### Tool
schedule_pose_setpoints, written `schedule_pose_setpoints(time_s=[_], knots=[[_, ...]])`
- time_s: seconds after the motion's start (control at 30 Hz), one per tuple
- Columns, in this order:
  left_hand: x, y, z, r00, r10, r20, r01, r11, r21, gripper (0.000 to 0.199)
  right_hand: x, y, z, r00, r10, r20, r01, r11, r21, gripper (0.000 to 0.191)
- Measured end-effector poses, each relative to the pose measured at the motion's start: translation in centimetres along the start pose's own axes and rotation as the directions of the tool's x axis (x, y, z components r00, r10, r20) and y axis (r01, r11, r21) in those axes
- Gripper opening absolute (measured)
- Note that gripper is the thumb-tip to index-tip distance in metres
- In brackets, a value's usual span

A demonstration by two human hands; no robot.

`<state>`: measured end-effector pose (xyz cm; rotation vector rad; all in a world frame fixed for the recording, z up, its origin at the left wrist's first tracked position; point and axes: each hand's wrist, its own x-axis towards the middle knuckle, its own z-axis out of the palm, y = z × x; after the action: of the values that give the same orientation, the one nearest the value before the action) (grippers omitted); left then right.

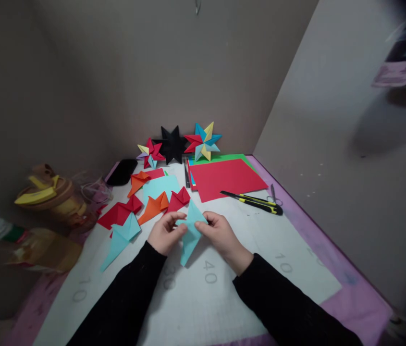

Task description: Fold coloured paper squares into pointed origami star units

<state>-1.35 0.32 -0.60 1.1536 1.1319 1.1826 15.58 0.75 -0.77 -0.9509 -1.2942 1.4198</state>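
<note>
Folded blue paper [191, 236] is pinched in the fingers [203, 227] of the left hand [166, 234] and right hand [225, 236] as I watch, near the red sheet [228, 178].

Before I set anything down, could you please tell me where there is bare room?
The white mat shows bare right of the right hand, nearer than the cutter, and between the black sleeves. Crowded: left of the left hand, with folded papers.

The pink-covered table [356, 307] bears 1 white sheet [231, 302]; on that lie 1 cutter [260, 204], coloured paper [227, 180] and folded shapes [119, 244].
</note>
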Motion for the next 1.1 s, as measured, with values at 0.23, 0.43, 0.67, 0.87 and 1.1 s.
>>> schedule_pose_setpoints(time_s=[0.23,0.43,0.67,0.87,1.1], knots=[[-1.3,-0.2,1.9,0.996,-0.085,0.002,0.084,0.988,0.128,0.03,-0.1,0.1,0.3,0.998,0.023,0.055,-0.026,0.997,0.072,0.019],[-1.7,0.7,2.0,0.988,-0.128,0.084,0.107,0.97,0.217,0.029,-0.1,0.2,0.0,0.996,0.091,-0.015,-0.089,0.99,0.111,0.031],[-1.7,0.3,1.8,0.938,-0.224,0.264,0.151,0.951,0.27,0.029,0.9,-0.1,-1.4,0.981,0.102,-0.167,-0.067,0.976,0.205,0.025],[-0.9,0.7,0.9,0.994,-0.112,0.011,0.11,0.985,0.134,0.032,0.9,-0.3,-1.6,0.982,0.106,-0.154,-0.082,0.985,0.153,0.024],[-0.8,1.2,0.7,0.996,-0.037,-0.079,0.051,0.981,0.186,0.038,0.2,0.3,-0.1,0.993,0.111,0.045,-0.113,0.992,0.046,0.028]])
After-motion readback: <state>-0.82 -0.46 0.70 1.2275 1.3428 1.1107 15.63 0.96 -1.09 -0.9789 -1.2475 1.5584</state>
